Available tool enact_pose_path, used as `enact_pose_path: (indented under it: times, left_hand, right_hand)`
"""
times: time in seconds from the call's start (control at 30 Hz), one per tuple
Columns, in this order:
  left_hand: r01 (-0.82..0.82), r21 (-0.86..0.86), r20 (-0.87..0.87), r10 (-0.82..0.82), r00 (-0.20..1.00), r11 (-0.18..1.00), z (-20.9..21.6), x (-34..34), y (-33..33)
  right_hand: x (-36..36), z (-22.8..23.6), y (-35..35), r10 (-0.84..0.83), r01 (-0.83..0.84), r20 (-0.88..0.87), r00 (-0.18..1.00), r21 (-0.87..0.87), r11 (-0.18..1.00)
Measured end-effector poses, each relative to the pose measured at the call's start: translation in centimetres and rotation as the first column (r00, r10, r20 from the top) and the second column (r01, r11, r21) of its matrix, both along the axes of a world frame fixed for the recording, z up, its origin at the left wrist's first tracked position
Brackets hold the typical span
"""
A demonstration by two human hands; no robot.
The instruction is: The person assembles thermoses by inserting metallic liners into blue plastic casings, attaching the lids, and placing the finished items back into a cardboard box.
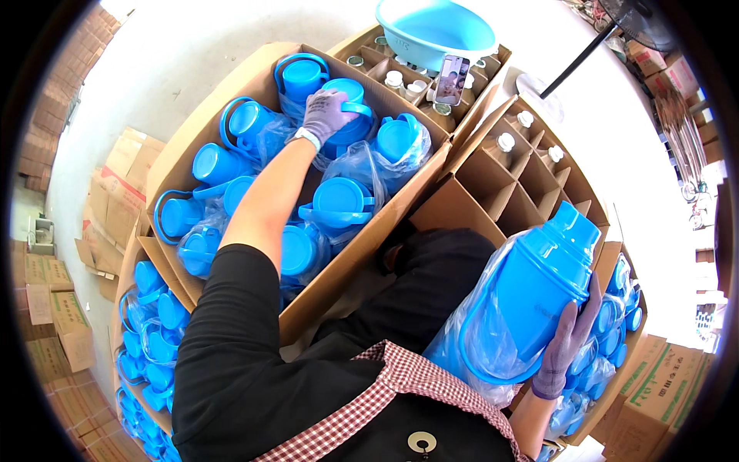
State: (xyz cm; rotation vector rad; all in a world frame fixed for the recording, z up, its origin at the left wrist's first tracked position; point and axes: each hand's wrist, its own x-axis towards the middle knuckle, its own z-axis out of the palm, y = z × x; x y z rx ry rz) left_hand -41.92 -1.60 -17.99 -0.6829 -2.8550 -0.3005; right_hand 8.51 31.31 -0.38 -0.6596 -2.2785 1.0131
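Note:
Several blue thermos flasks with handles and lids stand in a large cardboard box, some in clear plastic bags. My left hand (pixel 327 115), in a grey-purple glove, reaches into the far part of this box and grips one blue thermos flask (pixel 344 142) by its top. On my right, a large blue thermos flask (pixel 517 296) leans tilted across my lap, its lid pointing up and away. A clear bag (pixel 458 316) hangs about its lower body. My gloved right hand (pixel 568 343) holds this flask from its right side, fingers extended along it. Its underside is hidden.
Ahead on the right, a divided carton (pixel 493 189) holds several capped glass bottles. A light-blue basin (pixel 439 35) and a phone (pixel 452 79) rest on another divided carton. More boxes of blue flasks flank me. A fan stand (pixel 577 61) is at the far right.

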Motion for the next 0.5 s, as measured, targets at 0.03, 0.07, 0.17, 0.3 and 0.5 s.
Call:
enact_pose_path:
  times: [0.03, 0.07, 0.17, 0.3, 0.5]
  left_hand:
    - [0.042, -0.033, 0.03, -0.041, 0.999, 0.999, 0.3, -0.1, -1.6]
    - [0.085, -0.06, 0.058, -0.081, 0.995, 0.995, 1.0, -0.1, -2.5]
    - [0.183, -0.143, 0.137, -0.163, 0.977, 0.973, 3.8, 1.3, -3.3]
    - [0.21, 0.075, -0.143, -0.198, 0.97, 0.975, 8.9, 9.2, 4.0]
    - [-0.113, 0.963, 0.269, -0.881, 0.39, 0.245, 11.4, 27.9, 18.0]
  right_hand:
    - [0.0, -0.3, 0.0, 0.014, -0.014, 0.001, 1.0, 0.007, 1.0]
    - [0.0, -0.3, 0.1, 0.027, -0.027, -0.001, 1.0, 0.02, 0.999]
    - [0.3, 0.4, -0.2, 0.043, -0.043, -0.003, 0.999, 0.004, 0.999]
    - [2.0, -0.7, 1.3, 0.035, -0.037, -0.124, 0.992, -0.019, 0.999]
    - [2.6, 0.7, 1.2, 0.081, -0.068, -0.145, 0.986, 0.095, 0.993]
